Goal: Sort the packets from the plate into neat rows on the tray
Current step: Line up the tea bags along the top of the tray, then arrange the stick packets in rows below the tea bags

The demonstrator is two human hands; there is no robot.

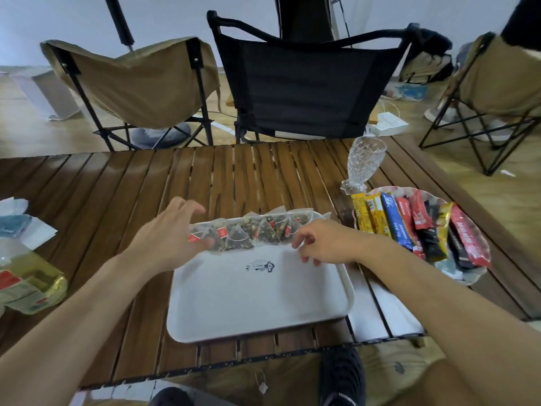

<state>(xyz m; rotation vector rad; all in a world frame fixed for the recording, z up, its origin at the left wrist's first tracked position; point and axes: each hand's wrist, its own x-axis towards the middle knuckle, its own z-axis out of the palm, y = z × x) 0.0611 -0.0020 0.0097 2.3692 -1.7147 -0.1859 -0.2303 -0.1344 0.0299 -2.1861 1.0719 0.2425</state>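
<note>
Bags (254, 231) line the tray's (257, 303) far edge. Left hand (172, 232), spread wide, touches them at the tray's far left; right hand (325, 243) curls at its far right, grip unclear.

Plate (468, 279) largely beneath stick packets (395, 221)

Single head-worn view, looking forward and down, close over the table (117, 183) (wide-angle), chairs (304, 83) beyond
</note>
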